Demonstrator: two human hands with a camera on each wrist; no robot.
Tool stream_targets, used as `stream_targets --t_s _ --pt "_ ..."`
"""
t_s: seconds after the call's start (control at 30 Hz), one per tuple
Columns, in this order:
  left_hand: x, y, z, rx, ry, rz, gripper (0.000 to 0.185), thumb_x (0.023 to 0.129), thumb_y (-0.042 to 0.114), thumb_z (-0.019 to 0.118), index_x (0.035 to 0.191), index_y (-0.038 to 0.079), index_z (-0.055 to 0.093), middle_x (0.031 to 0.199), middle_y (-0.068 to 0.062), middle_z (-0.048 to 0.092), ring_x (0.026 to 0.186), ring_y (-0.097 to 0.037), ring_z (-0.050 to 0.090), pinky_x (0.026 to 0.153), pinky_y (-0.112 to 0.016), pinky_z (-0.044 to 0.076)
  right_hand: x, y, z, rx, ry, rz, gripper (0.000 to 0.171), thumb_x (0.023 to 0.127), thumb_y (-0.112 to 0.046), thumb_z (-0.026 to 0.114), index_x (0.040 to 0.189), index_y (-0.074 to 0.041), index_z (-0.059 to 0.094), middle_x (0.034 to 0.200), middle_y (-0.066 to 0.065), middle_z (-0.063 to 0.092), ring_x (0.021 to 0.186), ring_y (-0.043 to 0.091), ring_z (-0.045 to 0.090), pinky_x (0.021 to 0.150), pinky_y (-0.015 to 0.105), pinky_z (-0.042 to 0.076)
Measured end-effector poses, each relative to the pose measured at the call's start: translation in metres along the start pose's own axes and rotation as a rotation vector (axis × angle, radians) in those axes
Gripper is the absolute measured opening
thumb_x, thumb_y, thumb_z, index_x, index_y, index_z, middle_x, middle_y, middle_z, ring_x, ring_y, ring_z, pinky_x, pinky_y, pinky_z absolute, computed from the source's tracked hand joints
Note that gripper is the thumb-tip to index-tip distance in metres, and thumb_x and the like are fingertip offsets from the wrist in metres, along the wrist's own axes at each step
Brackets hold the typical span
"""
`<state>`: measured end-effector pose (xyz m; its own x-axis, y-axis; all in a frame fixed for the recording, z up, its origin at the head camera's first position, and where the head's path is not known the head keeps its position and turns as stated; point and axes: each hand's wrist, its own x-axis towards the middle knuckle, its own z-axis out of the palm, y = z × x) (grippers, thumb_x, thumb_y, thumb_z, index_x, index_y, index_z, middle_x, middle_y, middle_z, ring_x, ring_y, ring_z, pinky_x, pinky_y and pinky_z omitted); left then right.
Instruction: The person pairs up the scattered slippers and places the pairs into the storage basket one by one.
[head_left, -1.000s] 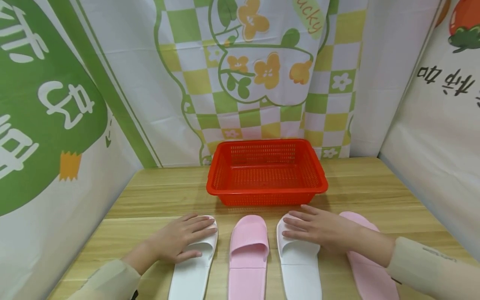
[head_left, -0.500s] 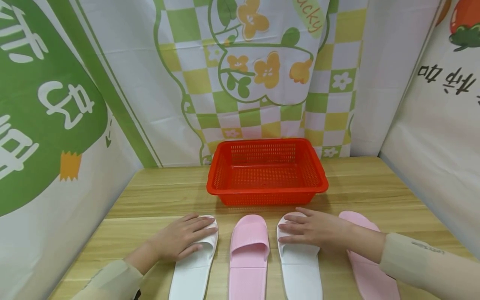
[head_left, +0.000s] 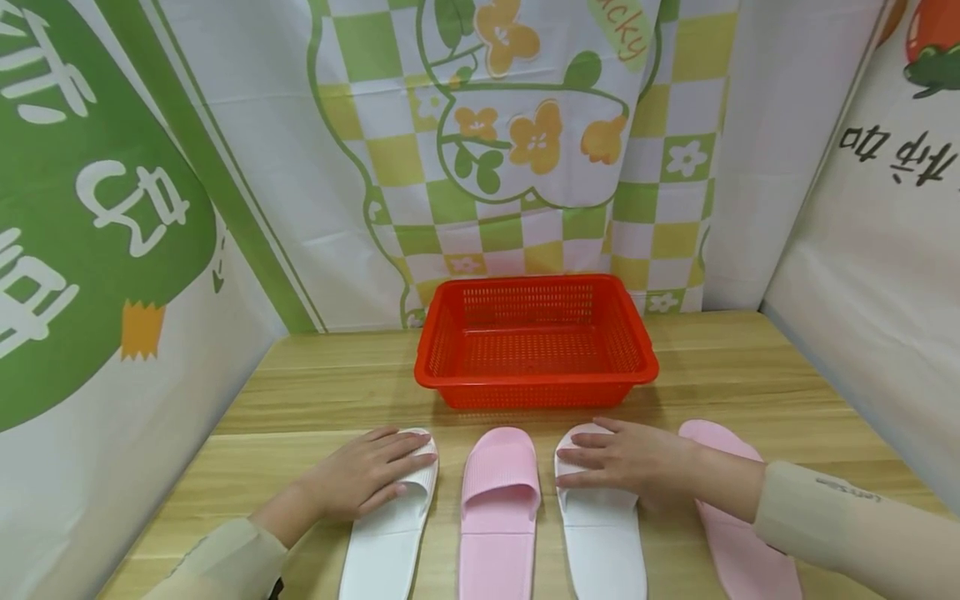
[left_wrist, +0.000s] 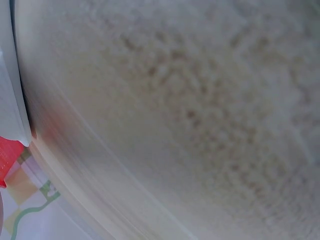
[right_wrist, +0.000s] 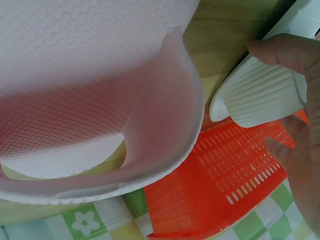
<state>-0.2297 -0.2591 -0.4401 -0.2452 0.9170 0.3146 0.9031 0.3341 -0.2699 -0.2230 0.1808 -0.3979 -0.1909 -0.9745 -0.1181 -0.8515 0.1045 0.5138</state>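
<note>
From the head view, four slippers lay in a row on the wooden surface, toes toward a red basket that stood just behind them. The left hand rested flat, fingers straight, on the strap of the left white slipper. The right hand lay the same way, fingers extended and gripping nothing, over the strap of the right white slipper. A pink slipper sat between the two white ones, and another pink slipper lay at the far right, partly under the right forearm.

The left wrist view was a close blur of pale material, and it told nothing of the fingers.

In the right wrist view, the fingers touched the ribbed strap of the right white slipper, with the pink strap arching close by and the basket beyond.

The slippers looked like light, soft foam that would bend readily, and the ribbing should help against slipping. Pinching across the strap, or at the sole's edge beside it, seemed the surest hold.
</note>
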Motion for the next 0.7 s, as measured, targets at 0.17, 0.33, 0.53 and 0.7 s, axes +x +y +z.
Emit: stream_targets --t_s 0.17,0.33,0.53,0.7 --pt "0.0003 0.0002 -0.0008 0.006 0.002 0.007 0.049 0.106 0.036 0.029 0.137 0.009 0.055 0.136 -0.015 0.055 0.124 -0.028 0.052 0.097 -0.049 0.043 0.0026 -0.0007 0.001 0.012 0.003 -0.013 0.114 0.048 -0.039 0.091 0.148 -0.031 0.038 0.147 0.0 0.045 0.131 0.021 0.045 0.105 0.046 0.038" --pt "-0.0001 0.0013 -0.0015 -0.016 -0.008 -0.01 0.049 0.106 0.036 0.029 0.138 0.009 0.054 0.137 -0.015 0.054 0.124 -0.028 0.052 0.098 -0.047 0.044 0.0052 -0.0013 0.0042 0.037 0.025 -0.041 0.114 0.046 -0.035 0.092 0.147 -0.028 0.04 0.146 0.003 0.046 0.13 0.023 0.046 0.103 0.044 0.041" --pt "0.0005 0.0027 -0.0036 -0.048 -0.02 -0.04 0.049 0.106 0.036 0.03 0.138 0.009 0.054 0.137 -0.015 0.054 0.124 -0.029 0.052 0.099 -0.045 0.043 0.006 -0.0024 0.0058 0.076 0.043 -0.048 0.114 0.045 -0.031 0.092 0.146 -0.024 0.041 0.145 0.007 0.047 0.129 0.028 0.047 0.102 0.043 0.042" --pt "0.0013 0.0028 -0.0044 -0.051 -0.013 -0.034 0.048 0.106 0.035 0.03 0.138 0.008 0.055 0.137 -0.015 0.054 0.123 -0.029 0.053 0.098 -0.045 0.044 0.0056 -0.0039 0.0052 0.102 0.03 -0.03 0.111 0.047 -0.03 0.092 0.146 -0.023 0.042 0.144 0.007 0.047 0.129 0.03 0.046 0.102 0.043 0.042"
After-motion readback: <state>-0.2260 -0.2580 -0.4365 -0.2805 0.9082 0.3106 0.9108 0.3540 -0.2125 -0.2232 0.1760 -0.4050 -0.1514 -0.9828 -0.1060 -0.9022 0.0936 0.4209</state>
